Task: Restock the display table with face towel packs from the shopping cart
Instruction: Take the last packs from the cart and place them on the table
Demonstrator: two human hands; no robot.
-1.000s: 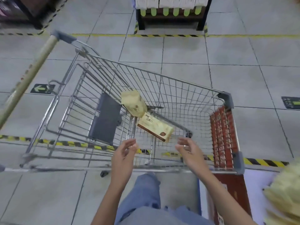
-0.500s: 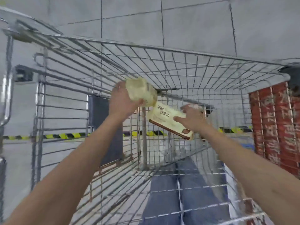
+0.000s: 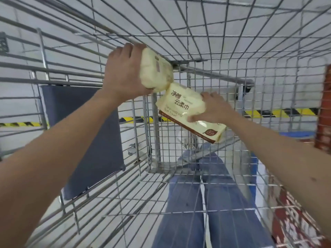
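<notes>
Person is leaning into the shopping cart [image 3: 213,74], jeans [image 3: 188,203] showing through the mesh at 6 o'clock. Right hand [image 3: 213,109] at 3 o'clock is gripping the printed towel pack [image 3: 180,108]. Left hand [image 3: 125,72] at 11 o'clock is clasping the plain-side pack [image 3: 155,70]. Packs are touching, inside the basket. Pick-up step looks underway. Next: lifting both clear of the wires, carrying them to the display table, not in view.

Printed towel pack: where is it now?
Centre-right in head view: printed towel pack inside cart, held by right hand, below the other pack in left hand.
</notes>
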